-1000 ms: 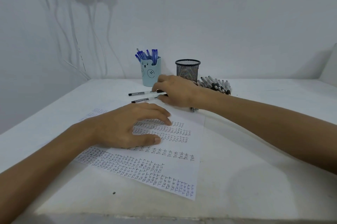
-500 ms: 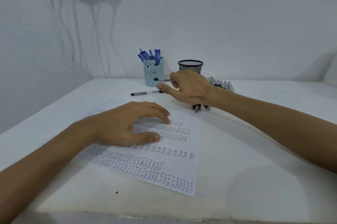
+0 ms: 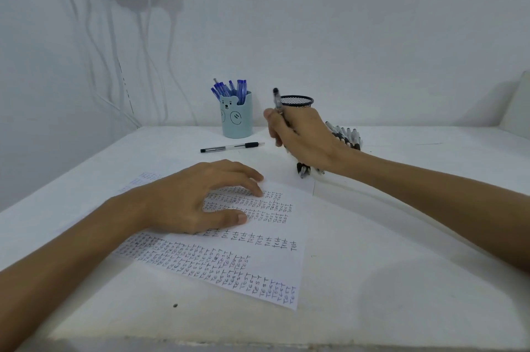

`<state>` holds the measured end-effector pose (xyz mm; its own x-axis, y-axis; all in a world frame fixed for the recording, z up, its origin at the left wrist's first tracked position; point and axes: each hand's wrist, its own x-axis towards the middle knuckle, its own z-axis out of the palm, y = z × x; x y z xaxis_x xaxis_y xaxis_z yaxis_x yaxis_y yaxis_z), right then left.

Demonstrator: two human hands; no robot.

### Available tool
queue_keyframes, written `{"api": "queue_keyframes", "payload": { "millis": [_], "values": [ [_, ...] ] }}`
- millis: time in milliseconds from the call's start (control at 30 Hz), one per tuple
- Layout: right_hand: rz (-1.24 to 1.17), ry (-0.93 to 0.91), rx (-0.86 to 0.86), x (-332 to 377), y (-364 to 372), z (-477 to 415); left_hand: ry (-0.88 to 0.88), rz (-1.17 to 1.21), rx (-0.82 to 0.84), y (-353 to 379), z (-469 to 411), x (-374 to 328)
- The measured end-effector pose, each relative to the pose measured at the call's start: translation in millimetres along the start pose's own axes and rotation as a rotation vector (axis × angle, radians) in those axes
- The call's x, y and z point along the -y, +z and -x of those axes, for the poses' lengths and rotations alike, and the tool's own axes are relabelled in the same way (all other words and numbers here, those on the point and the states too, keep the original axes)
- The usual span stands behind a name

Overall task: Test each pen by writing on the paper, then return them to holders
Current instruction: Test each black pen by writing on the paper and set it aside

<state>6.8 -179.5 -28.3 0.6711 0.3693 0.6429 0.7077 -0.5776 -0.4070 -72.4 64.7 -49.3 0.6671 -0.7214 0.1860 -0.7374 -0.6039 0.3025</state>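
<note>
Head cam: paper (image 3: 299, 208) is covered in rows of "Test", so testing looks well along. Blue pens (image 3: 229, 89) sit in the bear holder (image 3: 237, 119); mesh holder (image 3: 298, 101) shows no pens from here. Left to do, I'd say: one loose pen (image 3: 232, 147) lying on the table (image 3: 401, 237), plus a pen pile (image 3: 345, 135) just right of the mesh holder. Right hand (image 3: 304, 139) grips a held pen (image 3: 277, 99) upright, raised beside the mesh rim. Left hand (image 3: 198, 199) lies flat on the paper, fingers spread, holding nothing

Black wire-mesh holder (image 3: 296, 101), matt paper (image 3: 286, 260)
</note>
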Motion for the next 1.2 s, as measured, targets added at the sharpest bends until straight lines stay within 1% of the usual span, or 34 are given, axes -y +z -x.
{"api": "queue_keyframes", "payload": {
  "millis": [133,167,233,300,467,567,700,767,867,1033,1133,1200],
  "values": [
    [0.039,0.038,-0.06,1.3,-0.6,16.3,0.0,-0.001,0.02,1.8,-1.1,-4.2],
    [-0.018,0.088,-0.051,1.2,-0.6,21.0,0.001,-0.007,0.022,2.3,-1.4,-5.4],
    [-0.224,0.209,-0.013,2.7,-1.6,31.6,0.006,-0.015,0.021,3.1,-2.4,-7.4],
    [-0.373,0.285,0.026,2.9,-2.5,41.2,0.013,-0.016,0.018,3.6,-3.2,-7.8],
    [-0.405,0.284,0.001,2.3,-6.2,53.8,0.015,-0.008,0.032,3.0,-3.2,-8.4],
    [-0.474,0.338,0.062,8.5,-8.2,58.1,0.034,0.028,0.028,0.6,-4.1,-8.7],
    [-0.646,0.457,0.177,21.4,-8.8,61.6,0.063,0.057,-0.002,-2.7,-5.3,-5.3],
    [-0.655,0.49,0.207,22.7,-9.6,62.3,0.062,0.065,0.001,-3.6,-5.8,-4.2],
    [-0.617,0.492,0.223,21.0,-10.2,61.7,0.057,0.077,0.006,-3.4,-4.8,-2.7],
    [-0.581,0.496,0.323,25.3,-10.3,59.2,0.07,0.06,-0.005,-1.6,-5.1,-2.4],
    [-0.56,0.502,0.323,25.5,-8.4,58.3,0.067,0.057,0.005,-1.7,-4.6,-2.2],
    [-0.536,0.468,0.297,24.6,-5.8,59.8,0.067,0.056,0.008,-1.9,-4.6,-2.2]
  ]
}}
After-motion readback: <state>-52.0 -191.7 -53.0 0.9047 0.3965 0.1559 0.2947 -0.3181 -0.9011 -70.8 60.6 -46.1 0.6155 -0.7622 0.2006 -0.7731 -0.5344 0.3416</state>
